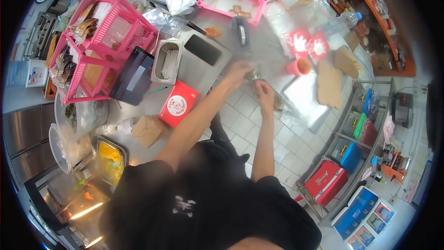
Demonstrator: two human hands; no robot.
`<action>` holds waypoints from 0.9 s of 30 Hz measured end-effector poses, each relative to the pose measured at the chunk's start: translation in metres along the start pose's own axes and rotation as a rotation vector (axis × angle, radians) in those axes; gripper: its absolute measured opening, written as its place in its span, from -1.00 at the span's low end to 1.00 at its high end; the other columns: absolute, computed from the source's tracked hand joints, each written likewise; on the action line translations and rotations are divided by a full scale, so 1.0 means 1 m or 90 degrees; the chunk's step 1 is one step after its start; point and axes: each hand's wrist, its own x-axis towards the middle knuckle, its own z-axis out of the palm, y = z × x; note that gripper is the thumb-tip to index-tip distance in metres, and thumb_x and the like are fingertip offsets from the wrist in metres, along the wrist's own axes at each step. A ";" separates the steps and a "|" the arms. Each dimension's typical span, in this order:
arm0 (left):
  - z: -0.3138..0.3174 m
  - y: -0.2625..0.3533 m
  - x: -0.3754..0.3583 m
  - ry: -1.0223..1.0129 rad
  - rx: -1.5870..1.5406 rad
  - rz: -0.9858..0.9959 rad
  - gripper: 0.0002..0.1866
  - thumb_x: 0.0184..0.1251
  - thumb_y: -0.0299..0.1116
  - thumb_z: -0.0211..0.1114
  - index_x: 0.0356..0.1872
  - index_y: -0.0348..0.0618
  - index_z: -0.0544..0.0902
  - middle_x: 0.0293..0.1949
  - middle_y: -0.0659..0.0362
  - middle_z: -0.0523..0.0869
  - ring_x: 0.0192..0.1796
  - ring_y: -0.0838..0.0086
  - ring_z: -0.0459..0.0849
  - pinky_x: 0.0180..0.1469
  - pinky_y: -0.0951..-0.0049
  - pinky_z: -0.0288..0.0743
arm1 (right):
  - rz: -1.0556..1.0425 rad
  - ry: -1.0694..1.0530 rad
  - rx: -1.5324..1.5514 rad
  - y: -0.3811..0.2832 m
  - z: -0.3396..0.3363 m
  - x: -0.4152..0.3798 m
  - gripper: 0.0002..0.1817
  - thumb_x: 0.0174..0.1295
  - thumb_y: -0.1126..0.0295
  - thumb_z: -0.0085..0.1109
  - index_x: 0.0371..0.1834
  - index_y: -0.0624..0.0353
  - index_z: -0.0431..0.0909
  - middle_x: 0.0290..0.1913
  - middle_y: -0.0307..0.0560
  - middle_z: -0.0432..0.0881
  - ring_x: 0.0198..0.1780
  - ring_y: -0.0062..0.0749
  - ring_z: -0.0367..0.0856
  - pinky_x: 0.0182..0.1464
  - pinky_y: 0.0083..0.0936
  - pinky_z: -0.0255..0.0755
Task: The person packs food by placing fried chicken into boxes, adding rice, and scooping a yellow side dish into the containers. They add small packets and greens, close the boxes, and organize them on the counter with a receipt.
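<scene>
My left hand (238,74) is closed at the near edge of the metal table, on what looks like a small clear bag with something greenish inside (253,74). My right hand (265,93) is closed just beside it, fingers pinched at the near side of the same bag. Haze and the small size hide the exact grip. Beyond the hands stands a dark tape dispenser (240,34). To the right are a pink cup (299,67) and a white sheet of plastic bags (300,93).
Left on the table are a black phone (202,49), a steel container (166,62), a red box (179,104) and pink baskets (99,41). Brown paper bags (329,85) lie right. A metal shelf (340,143) stands right of the tiled floor. A heated cabinet (69,199) glows lower left.
</scene>
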 end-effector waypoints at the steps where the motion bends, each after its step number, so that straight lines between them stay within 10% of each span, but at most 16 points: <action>1: -0.001 0.001 0.001 -0.006 -0.032 -0.019 -0.66 0.39 -0.50 0.24 0.15 -0.28 0.48 -0.11 0.11 0.65 -0.08 0.40 0.68 -0.05 0.35 0.61 | -0.016 -0.009 0.026 0.001 0.001 0.000 -0.76 0.31 0.22 0.29 -0.15 0.18 0.68 -0.26 -0.33 0.68 -0.32 -0.68 0.49 -0.37 -0.68 0.26; 13: 0.004 0.051 -0.006 0.016 0.074 -0.134 -0.59 0.36 -0.59 0.21 0.22 -0.38 0.43 -0.06 0.03 0.67 -0.07 0.36 0.70 -0.08 0.32 0.64 | -0.184 0.169 -0.384 -0.014 0.049 0.033 -0.69 0.19 0.38 0.26 -0.04 0.27 0.53 -0.26 0.00 0.68 -0.21 -0.28 0.64 -0.17 -0.36 0.49; 18: -0.011 0.034 0.007 -0.009 0.061 -0.064 -0.59 0.30 -0.63 0.25 0.18 -0.37 0.49 -0.12 0.01 0.69 -0.14 0.35 0.73 -0.17 0.35 0.66 | -0.126 0.139 -0.019 0.009 -0.004 0.090 -0.63 0.35 0.18 0.16 0.08 0.20 0.56 -0.15 -0.04 0.66 -0.02 -0.25 0.59 0.00 -0.31 0.49; 21: -0.005 0.034 -0.001 -0.013 0.172 -0.008 -0.63 0.26 -0.63 0.29 0.10 -0.37 0.56 -0.14 0.01 0.69 -0.18 0.35 0.74 -0.19 0.38 0.66 | 0.121 -0.185 -0.137 -0.067 0.009 0.098 -0.38 0.40 -0.18 -0.05 0.01 0.21 0.65 -0.02 0.01 0.68 -0.01 -0.35 0.61 -0.02 -0.32 0.49; 25: 0.000 0.033 -0.001 0.002 0.136 0.042 -0.62 0.19 -0.66 0.32 0.07 -0.38 0.59 -0.16 0.04 0.70 -0.17 0.37 0.73 -0.19 0.40 0.65 | 0.179 -0.288 -0.314 -0.066 0.030 0.135 -0.48 0.37 -0.05 0.10 -0.02 0.25 0.66 -0.09 -0.05 0.71 -0.14 -0.39 0.65 -0.13 -0.38 0.50; 27: 0.001 0.036 -0.004 0.016 0.130 0.064 -0.62 0.17 -0.68 0.33 0.06 -0.38 0.60 -0.16 0.04 0.70 -0.17 0.37 0.73 -0.18 0.40 0.65 | 0.119 -0.273 -0.094 -0.055 0.036 0.130 -0.63 0.34 0.14 0.20 -0.09 0.26 0.67 -0.22 -0.13 0.70 -0.32 -0.44 0.62 -0.24 -0.44 0.49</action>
